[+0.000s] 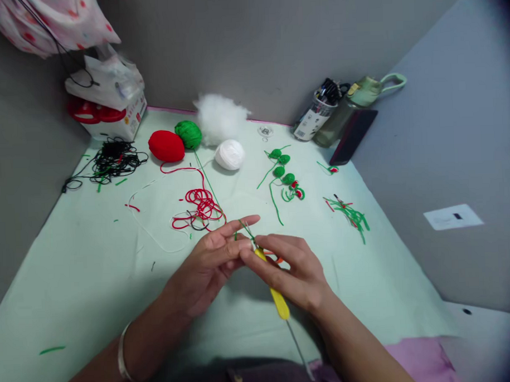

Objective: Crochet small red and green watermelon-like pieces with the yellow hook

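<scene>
My right hand (pixel 292 270) grips a crochet hook with a yellow handle (pixel 276 299); its metal tip points up to the left, where my fingertips meet. My left hand (pixel 211 261) pinches a green yarn strand (pixel 208 184) against the hook, with the index finger stretched out over it. That strand runs back across the pale green cloth (pixel 73 264) to a green yarn ball (pixel 188 133). A red yarn ball (pixel 166 145) and a white yarn ball (pixel 230 154) lie beside it.
Loose red yarn (pixel 200 207) lies just beyond my hands. Small green crocheted pieces (pixel 285 176) and green scraps (pixel 350 213) sit to the right. Black yarn tangle (pixel 111 160), white stuffing (pixel 219 117), a box (pixel 110 115), a cup (pixel 313 119), a bottle (pixel 352 101) and a phone (pixel 353 134) line the back.
</scene>
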Demonstrator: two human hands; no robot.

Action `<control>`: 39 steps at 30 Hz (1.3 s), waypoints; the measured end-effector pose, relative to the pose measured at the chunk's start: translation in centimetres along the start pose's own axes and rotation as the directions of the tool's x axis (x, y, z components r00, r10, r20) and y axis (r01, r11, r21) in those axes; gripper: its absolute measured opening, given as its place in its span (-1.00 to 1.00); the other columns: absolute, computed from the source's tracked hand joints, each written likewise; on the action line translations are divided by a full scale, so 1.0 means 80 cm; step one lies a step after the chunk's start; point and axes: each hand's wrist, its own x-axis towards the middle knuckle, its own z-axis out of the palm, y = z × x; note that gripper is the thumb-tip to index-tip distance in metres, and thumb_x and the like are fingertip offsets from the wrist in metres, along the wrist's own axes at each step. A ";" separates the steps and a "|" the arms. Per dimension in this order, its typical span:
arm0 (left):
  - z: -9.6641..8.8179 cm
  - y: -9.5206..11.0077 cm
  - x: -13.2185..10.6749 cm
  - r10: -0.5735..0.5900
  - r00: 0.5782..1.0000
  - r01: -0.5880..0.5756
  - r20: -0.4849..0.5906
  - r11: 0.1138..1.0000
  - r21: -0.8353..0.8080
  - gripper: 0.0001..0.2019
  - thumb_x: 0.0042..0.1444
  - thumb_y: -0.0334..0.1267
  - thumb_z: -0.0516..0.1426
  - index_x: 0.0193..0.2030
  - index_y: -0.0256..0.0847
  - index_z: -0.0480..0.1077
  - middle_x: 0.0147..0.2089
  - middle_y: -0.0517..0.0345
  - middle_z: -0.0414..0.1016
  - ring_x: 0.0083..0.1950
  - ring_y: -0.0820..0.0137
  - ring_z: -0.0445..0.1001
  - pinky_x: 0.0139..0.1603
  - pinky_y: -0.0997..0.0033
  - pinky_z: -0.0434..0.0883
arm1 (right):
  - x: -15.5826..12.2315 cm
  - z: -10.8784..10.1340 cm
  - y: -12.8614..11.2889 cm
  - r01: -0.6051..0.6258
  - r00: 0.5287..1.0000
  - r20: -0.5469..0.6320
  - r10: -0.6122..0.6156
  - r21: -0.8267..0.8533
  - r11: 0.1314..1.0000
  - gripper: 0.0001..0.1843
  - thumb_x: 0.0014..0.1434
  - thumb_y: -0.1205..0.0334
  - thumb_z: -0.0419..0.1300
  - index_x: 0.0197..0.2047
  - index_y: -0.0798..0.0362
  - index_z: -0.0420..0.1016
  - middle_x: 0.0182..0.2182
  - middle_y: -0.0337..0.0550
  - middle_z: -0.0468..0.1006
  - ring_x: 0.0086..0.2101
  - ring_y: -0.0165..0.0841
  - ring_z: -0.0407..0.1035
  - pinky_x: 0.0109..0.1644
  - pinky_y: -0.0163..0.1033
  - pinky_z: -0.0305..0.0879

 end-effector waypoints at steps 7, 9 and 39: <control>0.000 0.001 -0.003 0.137 0.988 -0.130 -0.066 0.986 0.102 -0.61 0.05 -0.32 0.45 0.06 -0.19 0.66 -0.39 0.26 0.52 -0.31 0.45 0.47 -0.14 0.44 0.41 | 0.015 0.005 0.012 -0.278 0.883 -0.122 0.453 0.642 0.714 -0.78 0.46 0.20 0.18 -0.09 -0.06 0.68 -0.34 -0.16 0.65 -0.48 -0.36 0.51 -0.45 -0.22 0.52; 0.003 -0.003 -0.004 0.202 0.975 -0.184 -0.094 0.969 0.166 -0.58 0.05 -0.34 0.46 0.08 -0.14 0.66 -0.37 0.28 0.52 -0.31 0.48 0.45 -0.16 0.47 0.39 | 0.015 0.008 0.011 -0.302 0.885 -0.084 0.458 0.645 0.702 -0.78 0.47 0.18 0.17 -0.10 -0.07 0.69 -0.33 -0.17 0.64 -0.50 -0.38 0.49 -0.47 -0.24 0.50; 0.001 -0.002 -0.001 0.110 0.992 -0.101 -0.060 0.987 0.128 -0.67 0.08 -0.30 0.41 0.02 -0.18 0.69 -0.35 0.23 0.56 -0.25 0.40 0.54 -0.03 0.37 0.41 | 0.012 0.001 0.009 -0.334 0.899 -0.020 0.438 0.614 0.715 -0.78 0.50 0.19 0.12 -0.09 0.01 0.60 -0.29 -0.10 0.71 -0.39 -0.33 0.59 -0.31 -0.20 0.59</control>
